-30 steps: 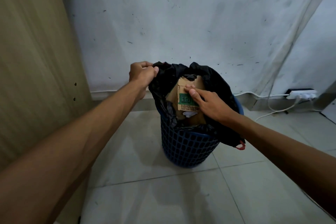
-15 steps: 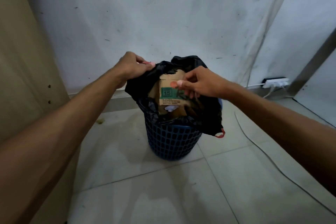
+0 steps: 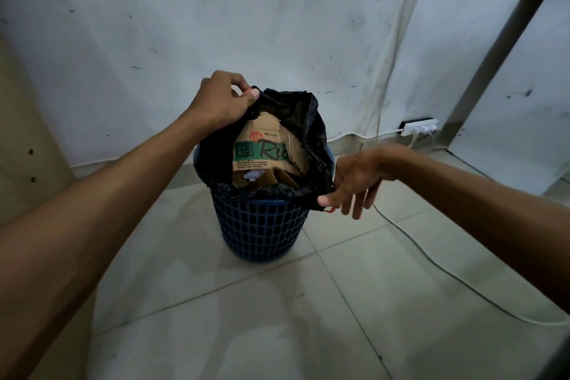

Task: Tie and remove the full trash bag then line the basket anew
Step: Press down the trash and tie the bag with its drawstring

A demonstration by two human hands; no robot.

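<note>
Left hand (image 3: 222, 99): fingers curled, grasping the upper left edge of the black trash bag (image 3: 311, 120), lifted above the basket rim. Right hand (image 3: 354, 182): thumb and forefinger pinching the bag's lower right edge, other fingers loosely spread. Bag: seated in the blue mesh basket (image 3: 260, 228) on the tiled floor (image 3: 277, 318), between both hands, cardboard (image 3: 262, 145) showing inside.

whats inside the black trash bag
Inside the black trash bag sits a torn brown cardboard box with green print, plus a white scrap. Anything deeper is covered by the cardboard and the blue basket.
</note>
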